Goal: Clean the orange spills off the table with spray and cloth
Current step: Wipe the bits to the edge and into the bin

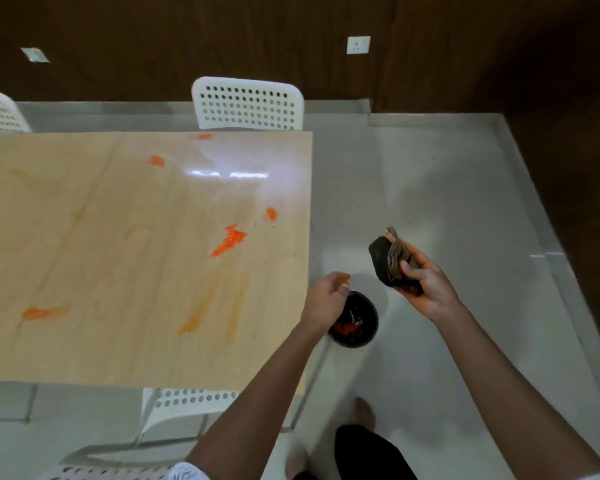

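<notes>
The right hand was out over the floor, well clear of the desk, fingers and thumb curled round a dark folded cloth and holding it up with the folds showing. The left hand hung beside the desk's right edge, right above a small black bin on the floor, fingers loosely bent and holding nothing that could be made out. There was orange mess down in that bin, so the likely reason for the stance was that scraps were being shaken or picked off the cloth into it, to give a cleaner face for the next wipe.

And there was plenty left to wipe! A big orange spill sat near the desk's right side, a small blob just beyond it, two more patches toward the far edge, a smear out to the left, and pale streaks near the front. No spray bottle was in view.

A white perforated chair stood tucked at the far side, another at the near side, which could hamper reaching across. The person's bare foot was planted on the grey floor beside the bin.
</notes>
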